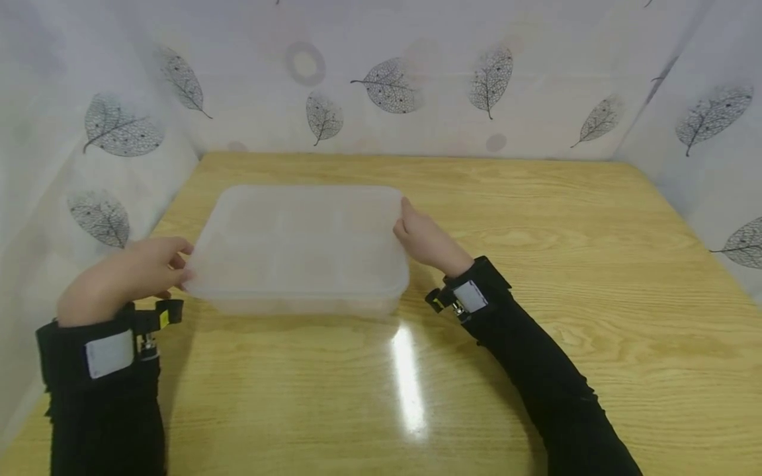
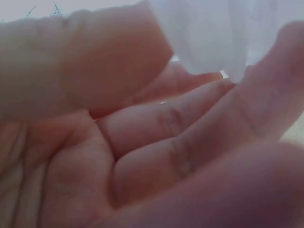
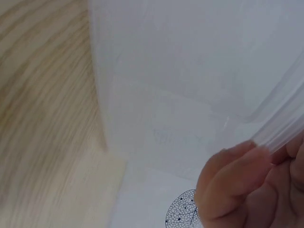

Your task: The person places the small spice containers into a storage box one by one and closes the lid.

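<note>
A translucent white plastic box (image 1: 303,244) with a rounded rim lies between both hands on the left half of the table, and faint dividers show through its top. At its left front corner, my left hand (image 1: 139,268) pinches the rim between thumb and fingers. On the right side my right hand (image 1: 431,238) grips the rim, with the thumb on top. The right wrist view shows curled fingers (image 3: 235,178) under the edge and the box's smooth wall. Whether the box's base touches the table cannot be made out.
The wood-grain table (image 1: 565,264) stretches to the right and in front of the box. A pale curtain with leaf prints (image 1: 389,86) hangs behind it and along both sides. A bright reflection lies on the tabletop in front.
</note>
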Demonstrator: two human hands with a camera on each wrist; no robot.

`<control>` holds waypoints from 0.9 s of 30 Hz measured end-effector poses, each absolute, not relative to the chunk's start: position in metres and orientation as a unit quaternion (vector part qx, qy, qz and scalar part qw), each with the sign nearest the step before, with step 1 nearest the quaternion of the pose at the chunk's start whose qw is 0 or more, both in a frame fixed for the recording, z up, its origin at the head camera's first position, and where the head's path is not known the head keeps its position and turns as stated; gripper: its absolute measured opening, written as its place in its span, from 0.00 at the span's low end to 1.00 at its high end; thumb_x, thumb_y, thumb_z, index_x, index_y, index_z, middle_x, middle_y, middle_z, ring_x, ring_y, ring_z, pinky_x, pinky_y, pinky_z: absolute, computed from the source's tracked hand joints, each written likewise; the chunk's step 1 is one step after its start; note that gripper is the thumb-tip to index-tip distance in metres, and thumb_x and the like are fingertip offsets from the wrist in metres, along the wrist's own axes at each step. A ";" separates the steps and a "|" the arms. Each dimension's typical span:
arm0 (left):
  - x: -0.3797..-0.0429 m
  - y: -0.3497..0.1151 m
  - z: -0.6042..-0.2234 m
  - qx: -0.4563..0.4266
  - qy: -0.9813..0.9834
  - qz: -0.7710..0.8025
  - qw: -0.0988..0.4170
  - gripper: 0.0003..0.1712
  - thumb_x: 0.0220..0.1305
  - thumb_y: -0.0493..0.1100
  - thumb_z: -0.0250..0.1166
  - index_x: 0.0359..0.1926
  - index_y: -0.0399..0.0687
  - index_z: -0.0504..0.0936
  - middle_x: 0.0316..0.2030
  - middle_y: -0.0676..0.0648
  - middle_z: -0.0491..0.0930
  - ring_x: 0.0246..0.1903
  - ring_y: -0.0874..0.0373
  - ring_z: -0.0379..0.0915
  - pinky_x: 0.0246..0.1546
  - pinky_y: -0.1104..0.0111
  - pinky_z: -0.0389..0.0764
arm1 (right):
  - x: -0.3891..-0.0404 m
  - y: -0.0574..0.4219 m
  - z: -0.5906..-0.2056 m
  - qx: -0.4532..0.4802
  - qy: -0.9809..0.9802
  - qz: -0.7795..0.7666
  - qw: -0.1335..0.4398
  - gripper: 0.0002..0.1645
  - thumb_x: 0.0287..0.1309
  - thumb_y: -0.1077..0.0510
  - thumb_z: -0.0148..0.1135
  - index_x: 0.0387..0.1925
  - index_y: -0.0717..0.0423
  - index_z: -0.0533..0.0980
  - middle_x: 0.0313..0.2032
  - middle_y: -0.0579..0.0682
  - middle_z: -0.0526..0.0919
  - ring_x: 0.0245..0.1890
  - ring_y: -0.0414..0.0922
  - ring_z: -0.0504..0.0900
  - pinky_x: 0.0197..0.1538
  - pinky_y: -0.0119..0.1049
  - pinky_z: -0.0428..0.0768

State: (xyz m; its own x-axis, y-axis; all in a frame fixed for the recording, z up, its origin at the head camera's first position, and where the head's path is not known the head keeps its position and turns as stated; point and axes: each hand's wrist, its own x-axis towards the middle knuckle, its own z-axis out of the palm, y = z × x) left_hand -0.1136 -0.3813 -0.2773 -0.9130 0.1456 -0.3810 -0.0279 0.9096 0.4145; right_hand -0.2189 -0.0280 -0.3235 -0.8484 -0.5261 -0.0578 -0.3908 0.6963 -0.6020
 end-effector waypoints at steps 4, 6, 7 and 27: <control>-0.114 -0.380 -0.277 0.026 0.953 0.219 0.208 0.19 0.59 0.30 0.50 0.47 0.17 0.59 0.34 0.26 0.70 0.27 0.50 0.74 0.22 0.62 0.78 | -0.221 -0.027 -0.324 -0.242 0.911 -0.308 0.129 0.32 0.64 0.59 0.28 0.63 0.74 0.36 0.15 0.48 0.63 0.11 0.39 0.57 0.18 0.32 0.66; -0.115 -0.380 -0.278 0.021 0.952 0.223 0.207 0.18 0.60 0.30 0.50 0.47 0.18 0.59 0.36 0.25 0.69 0.27 0.50 0.74 0.22 0.62 0.78 | -0.221 -0.027 -0.325 -0.240 0.909 -0.314 0.130 0.32 0.65 0.59 0.28 0.63 0.73 0.36 0.14 0.47 0.62 0.11 0.39 0.58 0.18 0.32 0.66; -0.115 -0.380 -0.278 0.023 0.953 0.221 0.206 0.18 0.60 0.30 0.49 0.47 0.18 0.59 0.36 0.24 0.69 0.27 0.50 0.74 0.22 0.62 0.78 | -0.222 -0.027 -0.326 -0.236 0.909 -0.318 0.131 0.32 0.65 0.58 0.28 0.64 0.72 0.36 0.14 0.47 0.63 0.11 0.40 0.59 0.18 0.32 0.66; -0.121 -0.378 -0.277 0.077 0.987 0.084 0.111 0.15 0.57 0.34 0.55 0.39 0.20 0.71 0.32 0.30 0.75 0.35 0.37 0.71 0.34 0.50 0.72 | -0.217 -0.025 -0.327 -0.233 0.937 -0.254 0.059 0.31 0.61 0.59 0.37 0.62 0.73 0.50 0.13 0.45 0.59 0.11 0.38 0.55 0.15 0.30 0.59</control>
